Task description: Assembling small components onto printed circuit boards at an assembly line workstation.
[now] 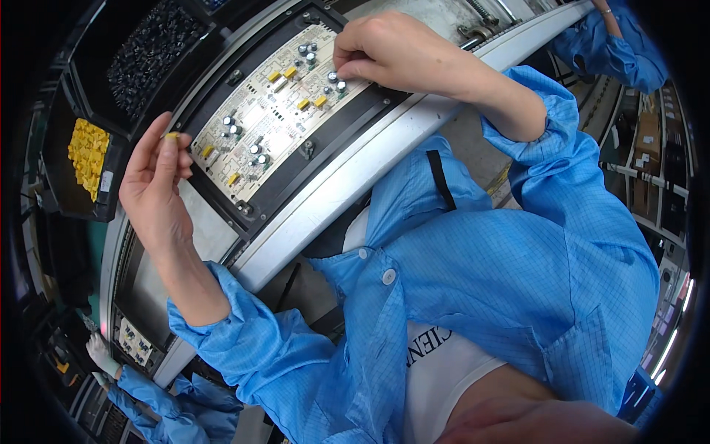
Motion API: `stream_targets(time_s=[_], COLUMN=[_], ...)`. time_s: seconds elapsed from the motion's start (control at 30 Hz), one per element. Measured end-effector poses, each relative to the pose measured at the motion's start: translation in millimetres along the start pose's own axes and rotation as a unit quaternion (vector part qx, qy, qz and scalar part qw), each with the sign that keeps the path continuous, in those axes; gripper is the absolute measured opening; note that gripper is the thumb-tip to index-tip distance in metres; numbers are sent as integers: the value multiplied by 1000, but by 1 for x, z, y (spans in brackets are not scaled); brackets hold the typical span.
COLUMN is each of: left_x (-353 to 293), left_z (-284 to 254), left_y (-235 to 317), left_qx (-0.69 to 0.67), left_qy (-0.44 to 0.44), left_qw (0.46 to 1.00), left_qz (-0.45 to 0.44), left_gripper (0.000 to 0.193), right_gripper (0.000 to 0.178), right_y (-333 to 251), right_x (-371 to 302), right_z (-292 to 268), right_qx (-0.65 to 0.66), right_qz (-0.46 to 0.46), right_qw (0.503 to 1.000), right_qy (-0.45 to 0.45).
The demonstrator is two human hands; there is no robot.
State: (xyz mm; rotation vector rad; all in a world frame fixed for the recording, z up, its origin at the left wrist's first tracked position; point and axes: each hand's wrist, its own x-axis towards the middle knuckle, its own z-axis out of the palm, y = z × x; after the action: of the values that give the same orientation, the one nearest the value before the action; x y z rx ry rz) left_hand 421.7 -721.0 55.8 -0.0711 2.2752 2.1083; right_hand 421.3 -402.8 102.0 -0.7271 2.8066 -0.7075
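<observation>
My left hand (157, 181) is closed beside the left end of a pale circuit board (288, 130). Between its thumb and fingertips sits a small yellow box-shaped capacitor (171, 135). Over the board's far right part, my right hand (392, 58) is pinched, its thumb tip right by a dark round capacitor (333, 76); anything within the pinch is hidden. The board lies in a black carrier frame (340, 124) with corner screws. Several yellow capacitors (303, 104) and upright round capacitors (254, 149) stand on it in groups.
Left of the carrier are a black bin (105, 206) of yellow capacitors and another bin (87, 87) of small black parts. A silver rail (325, 196) runs along the near side. Co-workers in blue sleeves (151, 392) appear at lower left, one hand gloved (102, 355), and upper right (629, 55).
</observation>
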Motion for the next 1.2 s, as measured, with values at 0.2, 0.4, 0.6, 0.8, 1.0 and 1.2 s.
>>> stream_targets(time_s=[0.2,0.4,0.6,0.8,1.0,1.2], left_x=[-1,-2,-7,-8,-11,-8], left_z=[5,17,24,35,42,45], left_y=[-1,-4,-2,2,7,11], left_qx=[35,274,352,411,427,505], left_qy=[-18,-46,-30,-37,-47,-48], left_qw=[999,949,930,895,887,839], left_qz=[25,147,103,172,170,197], left_gripper=[21,16,14,8,8,7], right_gripper=[19,24,22,21,22,21], right_y=[4,23,55,60,49,47], right_x=[0,24,69,62,58,57], right_z=[-3,-22,-4,0,0,1], right_qx=[41,166,632,660,677,660], right_qz=[40,51,77,79,88,103], right_qw=[998,984,762,738,722,735], right_qy=[-13,-31,-120,-119,-114,-118])
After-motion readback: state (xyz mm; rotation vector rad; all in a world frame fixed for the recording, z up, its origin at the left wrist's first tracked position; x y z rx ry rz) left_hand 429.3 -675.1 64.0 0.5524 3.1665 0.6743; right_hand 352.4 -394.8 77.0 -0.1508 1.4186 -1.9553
